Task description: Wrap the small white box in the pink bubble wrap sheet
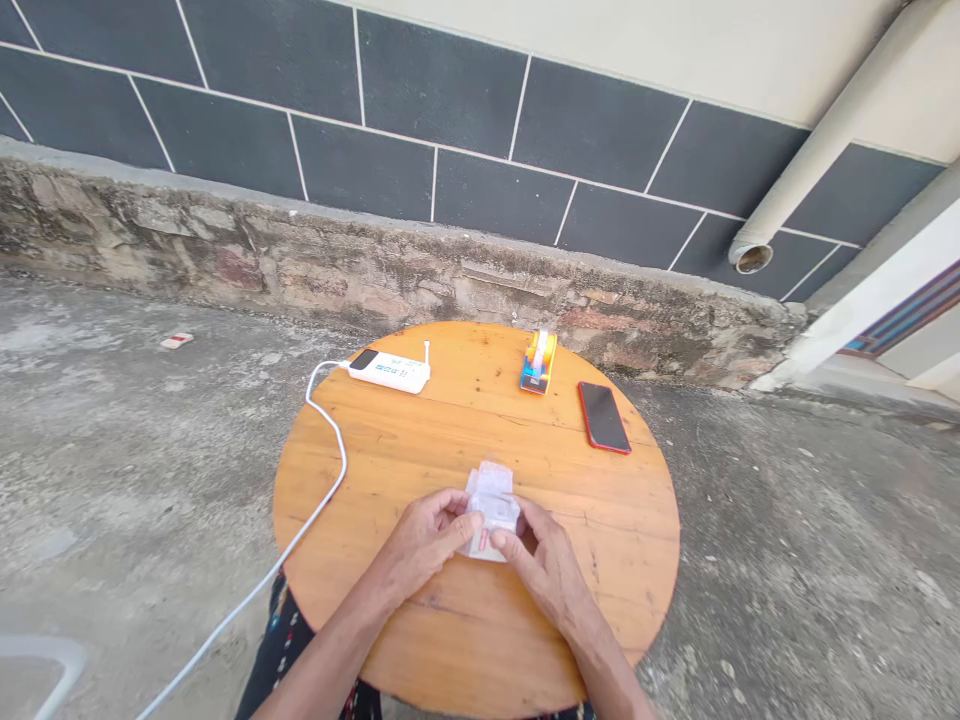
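Note:
A small whitish packet in clear plastic wrapping is at the near middle of the round wooden table. A reddish mark shows on its near face, and a loose plastic flap stands up at its far end. My left hand grips its left side, thumb on top and fingers curled at the edge. From the right, my right hand holds it the same way, with its thumb near the front corner. The fingertips under the packet are hidden. What lies inside the wrapping is too blurred to make out.
Toward the back stand a white power strip with a cable running off the left edge, a yellow and blue tape dispenser and a red-edged phone. Beyond the table are a stone wall base and a drainpipe.

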`<act>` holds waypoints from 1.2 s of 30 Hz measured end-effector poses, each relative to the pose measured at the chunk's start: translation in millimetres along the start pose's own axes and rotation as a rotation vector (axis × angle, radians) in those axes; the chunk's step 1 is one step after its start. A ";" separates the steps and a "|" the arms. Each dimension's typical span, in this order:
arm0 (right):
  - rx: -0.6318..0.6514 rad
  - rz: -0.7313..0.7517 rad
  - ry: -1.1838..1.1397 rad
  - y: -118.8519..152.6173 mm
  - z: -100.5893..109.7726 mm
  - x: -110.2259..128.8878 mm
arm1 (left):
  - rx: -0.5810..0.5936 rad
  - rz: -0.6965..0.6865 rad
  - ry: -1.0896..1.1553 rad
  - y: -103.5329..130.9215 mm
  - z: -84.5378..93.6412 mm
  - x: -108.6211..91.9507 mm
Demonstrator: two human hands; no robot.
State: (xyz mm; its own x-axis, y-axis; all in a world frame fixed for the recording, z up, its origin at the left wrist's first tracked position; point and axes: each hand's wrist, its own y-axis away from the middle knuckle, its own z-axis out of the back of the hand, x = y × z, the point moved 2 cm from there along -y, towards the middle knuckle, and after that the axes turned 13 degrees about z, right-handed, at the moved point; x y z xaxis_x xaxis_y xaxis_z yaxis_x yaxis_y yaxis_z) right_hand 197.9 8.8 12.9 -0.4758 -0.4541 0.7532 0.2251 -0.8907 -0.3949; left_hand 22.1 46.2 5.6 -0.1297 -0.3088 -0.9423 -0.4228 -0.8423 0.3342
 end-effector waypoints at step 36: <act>-0.010 0.041 0.057 4.4 0.6 1.2 | 0.041 -0.091 -0.069 -0.4 3.4 8.9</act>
State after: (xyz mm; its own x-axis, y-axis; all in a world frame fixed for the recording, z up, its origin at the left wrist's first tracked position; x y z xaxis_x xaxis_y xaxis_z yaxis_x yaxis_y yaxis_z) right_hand 198.8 4.3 12.4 -0.5139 -0.4881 0.7055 0.2367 -0.8711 -0.4302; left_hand 18.1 45.2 -3.0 -0.1501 -0.1998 -0.9683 -0.4719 -0.8461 0.2477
